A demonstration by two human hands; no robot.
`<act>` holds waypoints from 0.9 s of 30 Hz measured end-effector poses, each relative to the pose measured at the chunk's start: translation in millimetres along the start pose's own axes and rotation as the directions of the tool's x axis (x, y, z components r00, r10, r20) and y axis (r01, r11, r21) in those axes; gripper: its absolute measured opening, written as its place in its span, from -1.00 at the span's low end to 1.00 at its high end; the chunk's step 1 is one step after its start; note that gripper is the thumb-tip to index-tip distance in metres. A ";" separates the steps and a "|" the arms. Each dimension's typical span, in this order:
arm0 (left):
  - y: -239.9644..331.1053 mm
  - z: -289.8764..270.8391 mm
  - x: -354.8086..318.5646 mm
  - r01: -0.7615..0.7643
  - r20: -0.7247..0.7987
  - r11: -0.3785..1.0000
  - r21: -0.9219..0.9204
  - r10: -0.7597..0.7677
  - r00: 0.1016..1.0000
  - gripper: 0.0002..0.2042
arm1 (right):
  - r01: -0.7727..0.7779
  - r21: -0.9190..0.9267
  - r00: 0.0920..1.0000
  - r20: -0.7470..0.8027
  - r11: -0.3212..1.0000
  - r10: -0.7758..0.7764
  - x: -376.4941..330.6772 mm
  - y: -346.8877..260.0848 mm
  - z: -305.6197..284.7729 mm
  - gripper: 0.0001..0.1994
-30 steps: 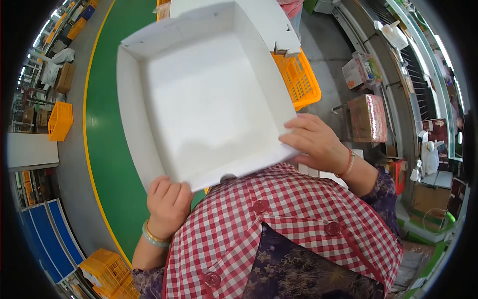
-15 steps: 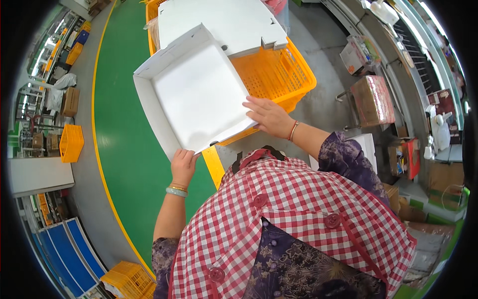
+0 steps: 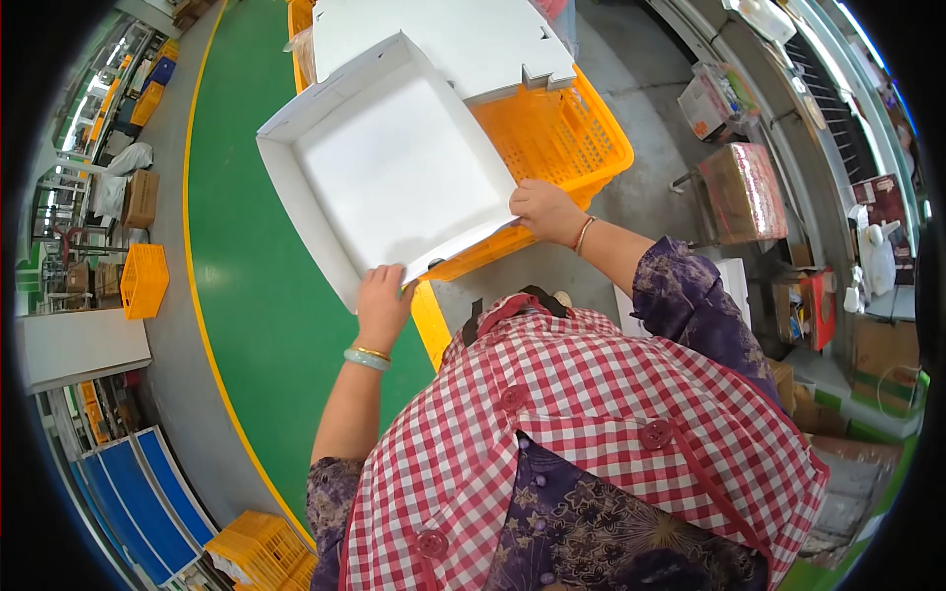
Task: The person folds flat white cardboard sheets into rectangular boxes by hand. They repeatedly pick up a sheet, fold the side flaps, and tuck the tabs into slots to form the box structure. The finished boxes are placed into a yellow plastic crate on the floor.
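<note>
- Head view: shallow white box (image 3: 394, 163), smooth thin-walled card, overlapping the holey plastic crate (image 3: 557, 148)'s left side.
- Left hand (image 3: 382, 300) is gripping its near rim, left of the crate.
- Right hand (image 3: 547, 211) has its right corner clamped, crate's near side.
- Flat notched boards (image 3: 453, 44) atop crate.

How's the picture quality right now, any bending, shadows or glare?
Head view: the fisheye bows the yellow floor line and the corners fall black; head view again: a soft grey shadow lies inside the white box near the left hand, and glare streaks the wrapped carton.
</note>
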State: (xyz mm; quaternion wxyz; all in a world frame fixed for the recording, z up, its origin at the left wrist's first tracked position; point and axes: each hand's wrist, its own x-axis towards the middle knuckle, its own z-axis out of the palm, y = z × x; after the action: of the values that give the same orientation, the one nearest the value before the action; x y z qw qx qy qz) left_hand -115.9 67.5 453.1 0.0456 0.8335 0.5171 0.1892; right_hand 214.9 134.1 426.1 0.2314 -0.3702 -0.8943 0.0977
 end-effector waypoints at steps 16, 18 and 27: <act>49.3 18.9 37.5 0.110 0.044 0.981 -0.160 -0.104 0.994 -0.63 | -0.030 0.243 0.991 0.132 0.970 -0.003 -1.1 -14.2 -5.2 -0.85; 49.6 13.0 44.9 0.057 0.025 0.975 -0.216 -0.053 0.998 -0.61 | -0.047 0.229 0.982 0.189 0.972 0.003 -5.6 -14.7 -5.1 -0.88; 48.3 -10.7 52.3 0.154 0.269 0.931 -0.331 -0.063 0.961 -0.77 | 0.101 0.094 0.992 0.072 0.990 -0.108 0.9 -29.8 -10.4 -0.92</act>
State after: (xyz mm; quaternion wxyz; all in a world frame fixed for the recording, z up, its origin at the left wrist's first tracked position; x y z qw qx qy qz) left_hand -58.4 89.9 490.2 0.2687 0.7994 0.5109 0.1665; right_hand 201.0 113.7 445.8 0.2180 -0.3079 -0.9155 0.1400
